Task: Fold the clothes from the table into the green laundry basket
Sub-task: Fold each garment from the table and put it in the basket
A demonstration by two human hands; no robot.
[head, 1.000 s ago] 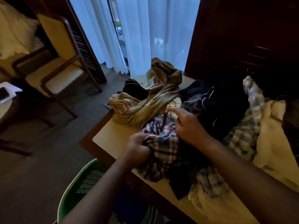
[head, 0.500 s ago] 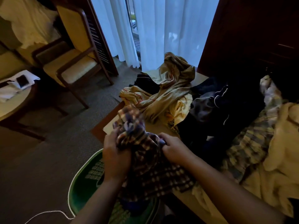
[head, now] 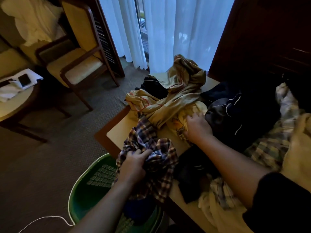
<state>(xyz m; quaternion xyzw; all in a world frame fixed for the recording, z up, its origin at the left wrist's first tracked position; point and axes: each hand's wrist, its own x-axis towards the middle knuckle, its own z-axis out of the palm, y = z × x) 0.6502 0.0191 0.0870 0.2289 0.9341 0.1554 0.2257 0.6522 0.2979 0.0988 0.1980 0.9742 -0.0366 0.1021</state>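
My left hand (head: 133, 165) grips a bunched plaid garment (head: 151, 155) that hangs over the table's near-left edge, above the green laundry basket (head: 84, 190) on the floor. My right hand (head: 197, 126) rests on a pale yellow printed garment (head: 181, 125) in the pile on the table (head: 117, 132); its fingers lie spread on the cloth, and whether they pinch it is hidden. A tan garment (head: 176, 91) is heaped behind it, and dark navy clothes (head: 235, 111) lie to the right.
More clothes cover the table's right side: a checked garment (head: 269, 148), a cream one (head: 299, 148), a dark piece (head: 193, 174). A wooden armchair (head: 75, 64) and a round side table (head: 15, 98) stand at left. A white cord (head: 42, 221) lies on the carpet.
My right hand let go of the plaid garment and moved up and right onto the pale yellow garment. My left hand keeps the plaid garment, now lower over the basket.
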